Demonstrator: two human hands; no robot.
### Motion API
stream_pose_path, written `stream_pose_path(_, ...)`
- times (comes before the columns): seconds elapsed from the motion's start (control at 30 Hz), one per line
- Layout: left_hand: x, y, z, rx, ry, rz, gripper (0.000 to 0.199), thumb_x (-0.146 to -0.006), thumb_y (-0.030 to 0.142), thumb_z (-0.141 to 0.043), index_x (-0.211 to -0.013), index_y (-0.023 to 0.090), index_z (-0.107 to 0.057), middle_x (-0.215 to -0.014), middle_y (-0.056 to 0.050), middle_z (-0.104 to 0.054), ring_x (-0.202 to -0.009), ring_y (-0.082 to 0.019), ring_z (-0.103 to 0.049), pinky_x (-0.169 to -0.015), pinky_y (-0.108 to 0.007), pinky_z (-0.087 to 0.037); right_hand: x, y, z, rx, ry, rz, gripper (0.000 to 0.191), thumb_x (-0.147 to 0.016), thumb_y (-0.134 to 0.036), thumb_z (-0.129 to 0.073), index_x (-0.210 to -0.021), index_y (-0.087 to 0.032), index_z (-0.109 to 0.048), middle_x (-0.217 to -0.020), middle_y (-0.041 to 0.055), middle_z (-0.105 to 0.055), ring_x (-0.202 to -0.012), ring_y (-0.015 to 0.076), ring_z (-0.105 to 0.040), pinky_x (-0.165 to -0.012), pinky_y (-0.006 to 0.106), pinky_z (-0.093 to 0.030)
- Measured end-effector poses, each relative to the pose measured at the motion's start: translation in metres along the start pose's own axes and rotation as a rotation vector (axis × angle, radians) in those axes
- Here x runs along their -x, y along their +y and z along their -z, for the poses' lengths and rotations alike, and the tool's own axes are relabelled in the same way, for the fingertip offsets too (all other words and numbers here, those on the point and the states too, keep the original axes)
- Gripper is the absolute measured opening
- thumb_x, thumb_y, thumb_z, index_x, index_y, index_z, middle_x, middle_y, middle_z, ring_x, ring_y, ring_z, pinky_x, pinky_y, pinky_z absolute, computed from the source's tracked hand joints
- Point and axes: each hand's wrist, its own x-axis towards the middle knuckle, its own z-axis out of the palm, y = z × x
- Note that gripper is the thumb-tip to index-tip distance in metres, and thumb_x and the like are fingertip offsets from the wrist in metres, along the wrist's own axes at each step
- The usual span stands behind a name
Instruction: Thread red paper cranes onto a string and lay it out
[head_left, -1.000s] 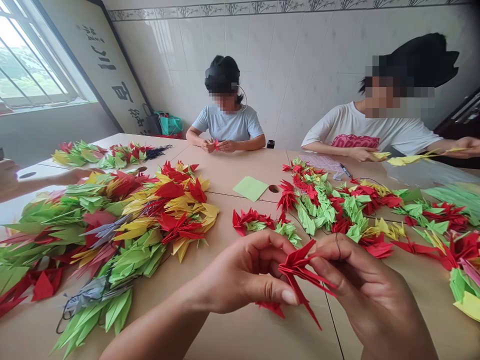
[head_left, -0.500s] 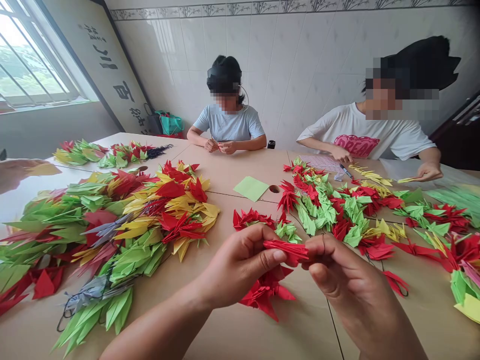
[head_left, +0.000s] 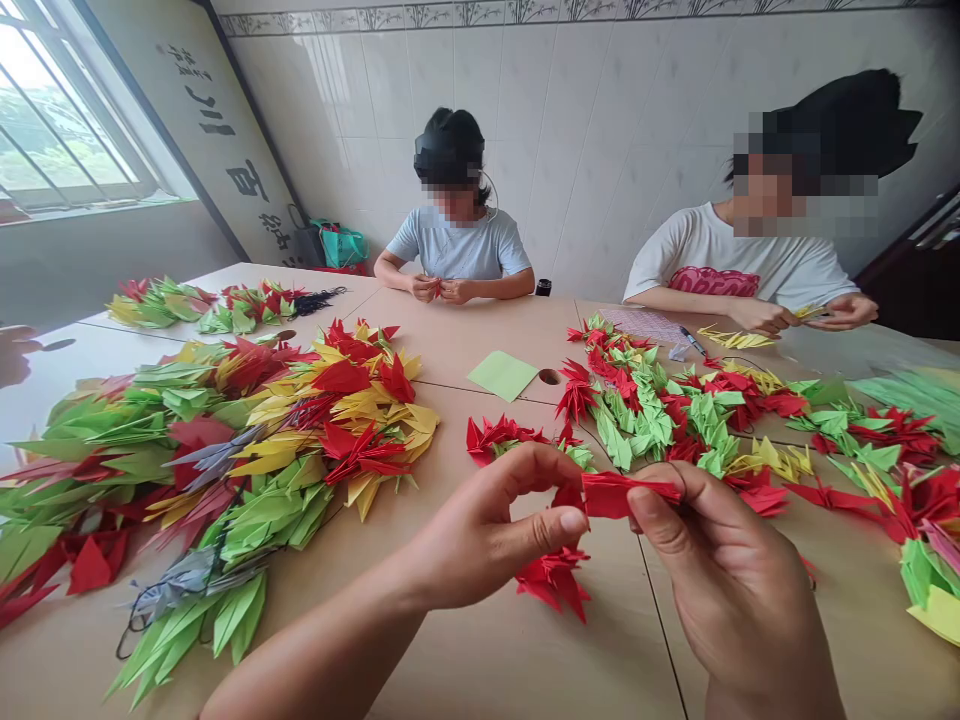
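A folded red paper piece [head_left: 611,495] is pinched between the thumb and fingers of my right hand [head_left: 727,560]. My left hand [head_left: 487,530] is at the left end of this piece, its thumb and fingers apart in a curved shape. Just below and behind my hands, more red folded papers [head_left: 555,580] hang or lie over the table; their link to the held piece is hidden. Beyond my fingers lies a red and green folded paper string [head_left: 506,437].
A large pile of colored folded papers [head_left: 300,440] covers the left. Paper garlands [head_left: 645,400] spread over the right. A green sheet [head_left: 502,376] lies mid-table near a round hole [head_left: 549,377]. Two people sit opposite; another person's hand [head_left: 15,350] shows at far left.
My right hand now pinches the red paper, which has shifted right, and my left fingers have loosened. The right-hand person's hands came together. The far-left hand moved away leftward.
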Motion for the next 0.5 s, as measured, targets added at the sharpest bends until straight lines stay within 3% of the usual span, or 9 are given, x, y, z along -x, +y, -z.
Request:
stream_pose_path(0.17,0.0014,0.0001,0.002,-0.255,0.028,-0.024,0.066,-0.069,0.034,-0.077,-0.127,0.025,-0.047,-0.125,-0.008,-0.053,-0.111,-0.024,-0.052,-0.094,-0.036,-0.042,-0.0006,0.0102,0.0052,-0.063,0.056,0.009,0.015,-0.085,-0.038,-0.061,-0.088,-0.023,-0.059,-0.073,-0.0001,-0.054,-0.066,0.0132,-0.052,-0.049,0.019,-0.04)
stream_pose_path(0.23,0.0009,0.0,0.0011,-0.289,0.025,-0.01,0.068,-0.068,0.032,-0.077,-0.128,0.026,-0.046,-0.127,-0.009,-0.052,-0.114,-0.025,-0.05,-0.096,-0.038,-0.041,0.0002,0.011,0.005,-0.088,0.051,-0.003,0.016,-0.085,-0.038,-0.061,-0.089,-0.023,-0.06,-0.074,0.0004,-0.055,-0.068,0.014,-0.052,-0.051,0.02,-0.042)
stream_pose_path(0.43,-0.0039,0.0001,-0.002,-0.205,-0.059,0.076,0.03,-0.076,0.023,-0.069,-0.104,0.019,-0.056,-0.097,-0.006,-0.062,-0.091,-0.018,-0.057,-0.082,-0.032,-0.046,0.0014,0.0121,0.0067,-0.132,0.06,-0.047,0.016,-0.084,-0.039,-0.062,-0.089,-0.024,-0.061,-0.073,-0.0002,-0.055,-0.068,0.0142,-0.052,-0.056,0.022,-0.044)
stream_pose_path(0.5,-0.0049,0.0006,-0.0013,-0.139,-0.036,0.074,0.028,-0.075,0.025,-0.071,-0.097,0.017,-0.056,-0.091,-0.005,-0.062,-0.085,-0.016,-0.057,-0.077,-0.029,-0.047,0.0006,0.0113,0.0083,-0.134,0.095,-0.043,0.018,-0.082,-0.041,-0.063,-0.087,-0.023,-0.062,-0.072,0.0,-0.056,-0.067,0.0143,-0.052,-0.055,0.022,-0.044)
